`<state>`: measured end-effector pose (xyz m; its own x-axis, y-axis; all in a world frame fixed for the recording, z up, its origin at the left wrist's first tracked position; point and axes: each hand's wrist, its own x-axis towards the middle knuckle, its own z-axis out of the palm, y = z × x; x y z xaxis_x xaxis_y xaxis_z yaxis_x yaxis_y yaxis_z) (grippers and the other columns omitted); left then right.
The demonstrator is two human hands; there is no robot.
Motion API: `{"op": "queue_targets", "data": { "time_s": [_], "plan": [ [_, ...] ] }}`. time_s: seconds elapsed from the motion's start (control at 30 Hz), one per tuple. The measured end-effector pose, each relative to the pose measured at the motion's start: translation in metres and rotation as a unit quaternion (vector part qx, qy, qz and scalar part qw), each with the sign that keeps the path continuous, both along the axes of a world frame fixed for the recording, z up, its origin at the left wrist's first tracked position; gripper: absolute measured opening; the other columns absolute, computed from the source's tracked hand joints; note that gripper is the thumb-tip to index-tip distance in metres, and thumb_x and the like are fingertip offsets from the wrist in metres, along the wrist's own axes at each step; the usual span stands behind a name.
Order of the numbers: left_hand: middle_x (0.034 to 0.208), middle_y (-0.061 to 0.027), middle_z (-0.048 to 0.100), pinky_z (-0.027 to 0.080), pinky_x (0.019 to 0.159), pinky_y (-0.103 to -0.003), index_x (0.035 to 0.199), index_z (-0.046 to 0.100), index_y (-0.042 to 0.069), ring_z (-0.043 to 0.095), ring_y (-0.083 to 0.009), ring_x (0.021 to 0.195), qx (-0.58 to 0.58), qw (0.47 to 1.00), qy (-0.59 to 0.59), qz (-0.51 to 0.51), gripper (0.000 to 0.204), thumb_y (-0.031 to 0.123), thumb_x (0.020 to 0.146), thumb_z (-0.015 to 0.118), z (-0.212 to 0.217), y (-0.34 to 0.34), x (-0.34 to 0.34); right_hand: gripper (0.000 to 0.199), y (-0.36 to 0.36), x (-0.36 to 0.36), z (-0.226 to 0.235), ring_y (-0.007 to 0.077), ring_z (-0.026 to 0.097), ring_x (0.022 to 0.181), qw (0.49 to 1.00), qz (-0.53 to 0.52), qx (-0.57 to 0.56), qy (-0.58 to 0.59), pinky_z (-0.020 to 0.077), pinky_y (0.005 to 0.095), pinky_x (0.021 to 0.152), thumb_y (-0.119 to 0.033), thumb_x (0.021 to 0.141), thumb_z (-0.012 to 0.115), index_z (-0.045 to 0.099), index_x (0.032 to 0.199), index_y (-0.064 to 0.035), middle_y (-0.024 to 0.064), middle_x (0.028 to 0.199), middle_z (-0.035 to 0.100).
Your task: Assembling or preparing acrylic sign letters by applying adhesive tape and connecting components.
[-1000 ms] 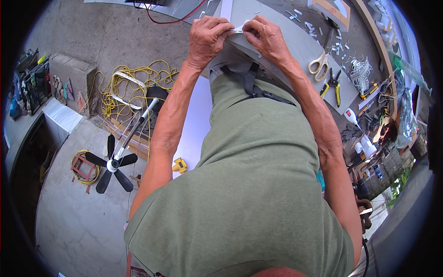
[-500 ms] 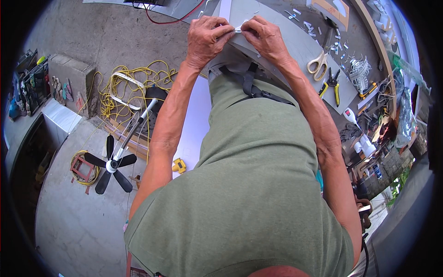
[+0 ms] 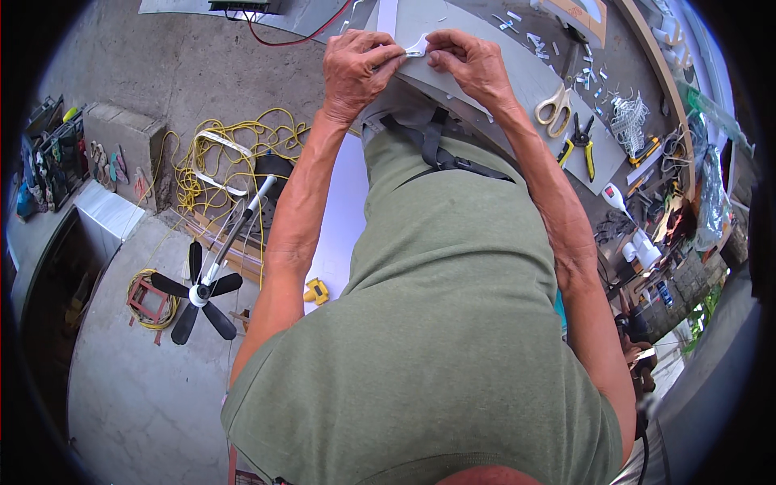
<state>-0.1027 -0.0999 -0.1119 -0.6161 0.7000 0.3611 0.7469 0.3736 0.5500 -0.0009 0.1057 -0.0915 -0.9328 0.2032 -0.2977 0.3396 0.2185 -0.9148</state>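
Observation:
A small white strip (image 3: pixel 415 49), curved up at its right end, spans the short gap between my two hands above the grey board (image 3: pixel 493 48). My left hand (image 3: pixel 357 71) pinches its left end between thumb and index finger. The raised right end meets the bent fingers of my right hand (image 3: pixel 475 66), and its very tip is hidden there. What exactly the strip is, I cannot make out. To the right of my right forearm lie cream-handled scissors (image 3: pixel 554 110) and yellow-and-black wire strippers (image 3: pixel 580 149) on the board.
Small white scraps (image 3: pixel 540 44) and a tangle of white string (image 3: pixel 629 128) lie at the upper right, near a yellow utility knife (image 3: pixel 644 151). Left of me are yellow cord (image 3: pixel 202 166) on the floor and a black-bladed fan (image 3: pixel 198 295). A yellow tool (image 3: pixel 317 291) sits beside my left arm.
My right hand has moved slightly right, away from my left hand, so more of the white strip shows between them. My left hand has shifted a little left. The view has tilted slightly.

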Motion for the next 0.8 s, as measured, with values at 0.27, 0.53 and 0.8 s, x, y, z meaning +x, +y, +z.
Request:
{"op": "queue_targets", "data": {
  "time_s": [0.27, 0.53, 0.8],
  "plan": [
    [0.093, 0.0102, 0.071, 0.042, 0.083, -0.036, 0.087, 0.080, 0.021, 0.063, -0.0153, 0.092, -0.010, 1.000, 0.002, 0.003, 0.011, 0.024, 0.078, 0.084, 0.006, 0.004, 0.001, 0.029, 0.004, -0.011, 0.007, 0.0146, 0.076, 0.086, 0.998, 0.017, 0.034, -0.050, 0.0630, 0.0282, 0.080, -0.009, 0.099, 0.067, 0.071, 0.127, -0.0012, 0.0097, 0.099, 0.078],
    [0.094, 0.0060, 0.073, 0.043, 0.078, -0.034, 0.090, 0.081, 0.019, 0.065, -0.0176, 0.091, -0.023, 1.000, 0.002, -0.004, 0.014, 0.022, 0.078, 0.086, 0.011, 0.004, -0.001, 0.028, 0.006, -0.012, 0.006, 0.0158, 0.076, 0.085, 0.998, 0.017, 0.017, -0.052, 0.0633, 0.0290, 0.080, -0.010, 0.099, 0.067, 0.072, 0.125, -0.0004, 0.0106, 0.098, 0.078],
    [0.093, 0.0053, 0.073, 0.044, 0.079, -0.035, 0.089, 0.081, 0.018, 0.066, -0.0182, 0.091, -0.030, 0.999, -0.015, 0.001, 0.013, 0.022, 0.077, 0.086, 0.013, 0.006, -0.001, 0.029, 0.008, -0.012, 0.002, 0.0163, 0.076, 0.088, 0.998, 0.021, -0.011, -0.051, 0.0637, 0.0296, 0.081, -0.007, 0.099, 0.068, 0.070, 0.127, 0.0004, 0.0108, 0.099, 0.078]
  ]
}}
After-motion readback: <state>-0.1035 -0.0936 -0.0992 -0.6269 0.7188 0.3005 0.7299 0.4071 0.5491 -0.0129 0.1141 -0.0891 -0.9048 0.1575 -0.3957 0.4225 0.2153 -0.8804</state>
